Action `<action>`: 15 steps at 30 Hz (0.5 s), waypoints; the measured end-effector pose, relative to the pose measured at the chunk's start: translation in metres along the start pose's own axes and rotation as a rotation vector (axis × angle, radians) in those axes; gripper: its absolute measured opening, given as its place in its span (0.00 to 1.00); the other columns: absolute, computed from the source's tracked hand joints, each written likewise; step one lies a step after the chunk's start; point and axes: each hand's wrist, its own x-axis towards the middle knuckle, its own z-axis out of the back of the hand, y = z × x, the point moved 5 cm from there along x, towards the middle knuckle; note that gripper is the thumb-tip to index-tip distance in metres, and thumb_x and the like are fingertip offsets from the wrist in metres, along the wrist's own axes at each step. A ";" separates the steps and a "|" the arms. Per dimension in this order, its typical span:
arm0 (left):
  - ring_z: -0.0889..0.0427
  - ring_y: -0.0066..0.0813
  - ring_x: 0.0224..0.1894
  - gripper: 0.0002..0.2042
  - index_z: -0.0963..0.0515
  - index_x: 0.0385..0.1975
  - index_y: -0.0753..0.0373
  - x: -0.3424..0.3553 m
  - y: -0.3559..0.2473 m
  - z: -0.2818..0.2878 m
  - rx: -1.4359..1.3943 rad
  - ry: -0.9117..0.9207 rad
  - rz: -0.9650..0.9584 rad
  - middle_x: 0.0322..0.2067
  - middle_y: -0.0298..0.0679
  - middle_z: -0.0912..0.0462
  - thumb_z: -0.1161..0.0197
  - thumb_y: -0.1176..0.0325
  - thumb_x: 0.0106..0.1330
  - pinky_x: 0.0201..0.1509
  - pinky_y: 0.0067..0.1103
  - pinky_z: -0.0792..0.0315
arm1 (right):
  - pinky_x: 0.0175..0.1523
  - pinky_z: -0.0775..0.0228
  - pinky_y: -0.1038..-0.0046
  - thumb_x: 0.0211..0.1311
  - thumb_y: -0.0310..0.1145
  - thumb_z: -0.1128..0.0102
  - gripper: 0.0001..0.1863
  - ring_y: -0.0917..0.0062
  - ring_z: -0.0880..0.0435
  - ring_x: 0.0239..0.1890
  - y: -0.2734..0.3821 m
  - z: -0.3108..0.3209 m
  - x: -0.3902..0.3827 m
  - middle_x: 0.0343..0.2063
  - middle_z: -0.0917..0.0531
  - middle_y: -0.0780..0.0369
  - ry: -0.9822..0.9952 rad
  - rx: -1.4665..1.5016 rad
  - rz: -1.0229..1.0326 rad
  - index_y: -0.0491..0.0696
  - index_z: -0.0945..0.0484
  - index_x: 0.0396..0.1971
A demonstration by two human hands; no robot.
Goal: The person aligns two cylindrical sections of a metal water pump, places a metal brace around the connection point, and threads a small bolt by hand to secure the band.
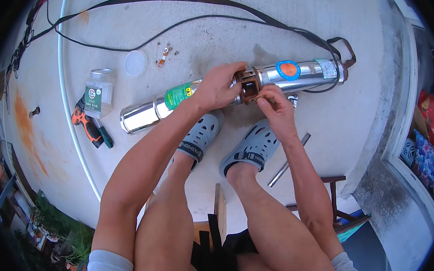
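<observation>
A long, shiny submersible pump [143, 115] lies across the floor in front of my feet, its left end tilted slightly nearer to me. At its middle is a rusty brown open coupling section [249, 88] with a dark gap. My left hand [219, 85] is wrapped over the pump just left of this section, fingertips on its far rim. My right hand [276, 107] is closed, with thumb and fingers pinched at the section's near right edge. Whatever sits between those fingertips is hidden. Just beside the right hand, a small shiny metal piece [293, 100] shows.
Black cable [205, 18] loops behind the pump. At left are a clear jar [105, 85], its round lid [135, 63], an orange-black power drill [86, 124], a green-handled tool [106, 136] and a white hose [73, 144]. A metal rod [289, 160] lies near my right shoe [251, 147].
</observation>
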 end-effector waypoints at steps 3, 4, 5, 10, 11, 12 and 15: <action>0.22 0.56 0.52 0.19 0.27 0.57 0.68 -0.001 0.002 -0.004 0.054 -0.055 -0.022 0.48 0.55 0.19 0.43 0.70 0.67 0.59 0.37 0.29 | 0.46 0.32 0.83 0.66 0.24 0.37 0.05 0.86 0.25 0.41 -0.005 -0.003 -0.001 0.40 0.23 0.67 -0.058 -0.050 -0.020 0.41 0.20 0.39; 0.22 0.56 0.52 0.19 0.27 0.57 0.68 0.001 0.003 -0.004 0.054 -0.059 -0.026 0.48 0.55 0.19 0.43 0.70 0.67 0.59 0.37 0.29 | 0.45 0.32 0.83 0.67 0.24 0.37 0.05 0.86 0.25 0.40 -0.006 -0.004 0.000 0.39 0.23 0.67 -0.097 -0.085 -0.042 0.41 0.20 0.40; 0.21 0.55 0.51 0.17 0.26 0.56 0.67 0.003 0.005 -0.003 0.048 -0.065 -0.018 0.47 0.55 0.18 0.44 0.71 0.68 0.58 0.37 0.29 | 0.43 0.32 0.84 0.67 0.25 0.37 0.06 0.87 0.26 0.36 -0.007 -0.007 0.003 0.37 0.21 0.68 -0.150 -0.016 -0.044 0.41 0.19 0.41; 0.20 0.54 0.46 0.14 0.23 0.53 0.64 -0.002 0.004 -0.005 0.046 -0.121 -0.026 0.42 0.53 0.17 0.45 0.71 0.71 0.53 0.38 0.28 | 0.39 0.31 0.84 0.65 0.25 0.35 0.07 0.88 0.26 0.32 -0.010 -0.019 0.001 0.32 0.20 0.69 -0.296 0.032 -0.111 0.42 0.18 0.42; 0.20 0.53 0.46 0.13 0.22 0.52 0.64 -0.003 0.004 -0.006 0.039 -0.137 -0.020 0.42 0.53 0.17 0.46 0.71 0.71 0.52 0.37 0.28 | 0.38 0.31 0.84 0.65 0.24 0.34 0.07 0.89 0.27 0.31 -0.012 -0.019 0.000 0.30 0.20 0.69 -0.347 0.057 -0.132 0.42 0.17 0.42; 0.20 0.53 0.45 0.13 0.22 0.52 0.63 -0.003 0.005 -0.007 0.032 -0.152 -0.014 0.41 0.52 0.17 0.46 0.71 0.71 0.52 0.37 0.28 | 0.38 0.31 0.84 0.65 0.24 0.34 0.07 0.89 0.27 0.31 -0.012 -0.020 -0.001 0.30 0.20 0.69 -0.348 0.053 -0.130 0.42 0.17 0.42; 0.20 0.52 0.46 0.13 0.22 0.52 0.63 -0.009 0.000 -0.011 0.013 -0.165 -0.054 0.42 0.51 0.17 0.45 0.73 0.71 0.52 0.37 0.28 | 0.36 0.31 0.84 0.63 0.25 0.31 0.08 0.89 0.27 0.29 -0.008 -0.018 -0.004 0.29 0.19 0.69 -0.429 -0.067 -0.078 0.42 0.18 0.40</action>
